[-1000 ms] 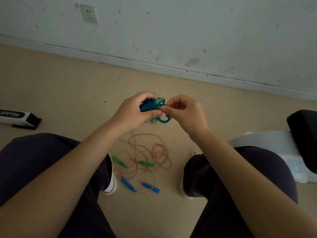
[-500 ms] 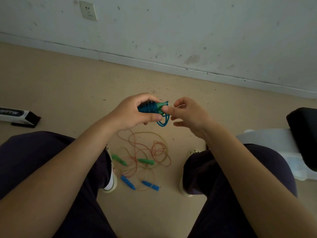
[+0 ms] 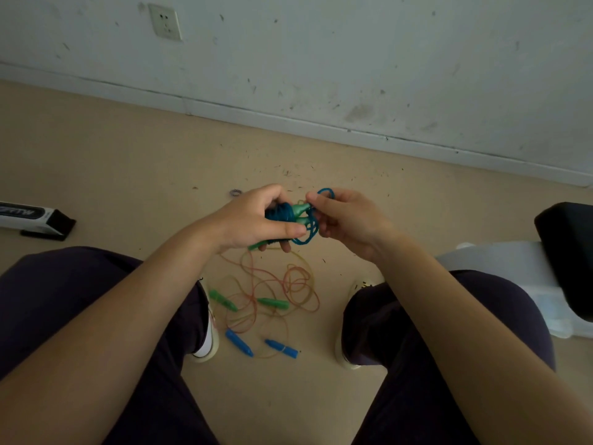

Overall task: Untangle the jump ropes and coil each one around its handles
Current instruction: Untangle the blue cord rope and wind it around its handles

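The left hand (image 3: 256, 220) is still gripping the bundle of green plastic handles wound with thin blue cord (image 3: 284, 215), fingers curled round it above the floor, between the knees; the right hand (image 3: 345, 220), which half a second ago was pinching the cord low beside the handle tips, is now pinching a small blue loop (image 3: 325, 192) raised above them, while more loops are hanging just beneath; on the tan floor (image 3: 128, 162) below, the tangled orange and yellow ropes with green and blue handles (image 3: 272, 297) are lying unchanged.
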The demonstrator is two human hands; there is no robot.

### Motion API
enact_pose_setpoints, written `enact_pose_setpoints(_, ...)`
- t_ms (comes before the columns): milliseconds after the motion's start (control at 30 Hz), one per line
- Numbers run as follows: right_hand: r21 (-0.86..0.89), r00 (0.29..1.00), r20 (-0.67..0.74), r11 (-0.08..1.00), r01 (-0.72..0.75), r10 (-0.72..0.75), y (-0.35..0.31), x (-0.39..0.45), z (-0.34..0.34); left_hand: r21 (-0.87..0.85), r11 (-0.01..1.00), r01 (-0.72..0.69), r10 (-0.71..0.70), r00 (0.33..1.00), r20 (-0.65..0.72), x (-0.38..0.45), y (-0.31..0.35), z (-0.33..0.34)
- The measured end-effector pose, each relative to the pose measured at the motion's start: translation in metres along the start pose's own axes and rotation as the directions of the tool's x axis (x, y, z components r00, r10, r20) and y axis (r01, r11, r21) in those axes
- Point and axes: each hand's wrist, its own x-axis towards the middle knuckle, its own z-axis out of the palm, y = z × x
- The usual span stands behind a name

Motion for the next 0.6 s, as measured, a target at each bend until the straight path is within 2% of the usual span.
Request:
enact_pose_setpoints(100, 0.029, 1.000, -0.016, 0.999, 0.015, -0.015, -0.0019, 0.0009, -0.0002, -0.011, 1.000, -0.012, 0.012, 1.000, 0.009, -0.0002, 0.0005, -0.0008)
enact_pose_setpoints(333, -0.026, 0.982, -0.138, 0.992, 0.126, -0.129, 0.0018, 0.0029, -0.0015, 0.027, 1.000, -0.008, 0.008, 1.000, 0.000, 0.0033, -0.0046, 0.0016)
enact_pose_setpoints(500, -0.022, 0.946, -0.277, 0.985, 0.170, -0.169, 0.0005, 0.0059, -0.0034, -0.067, 0.997, -0.040, 0.043, 0.998, 0.048, 0.0048, -0.0057, 0.0052)
enact_pose_setpoints(600, -0.048, 0.913, -0.349, 0.977, 0.208, -0.212, -0.0027, 0.0062, -0.0075, -0.087, 0.996, -0.029, 0.032, 0.999, 0.033, 0.0057, -0.0020, 0.0068)
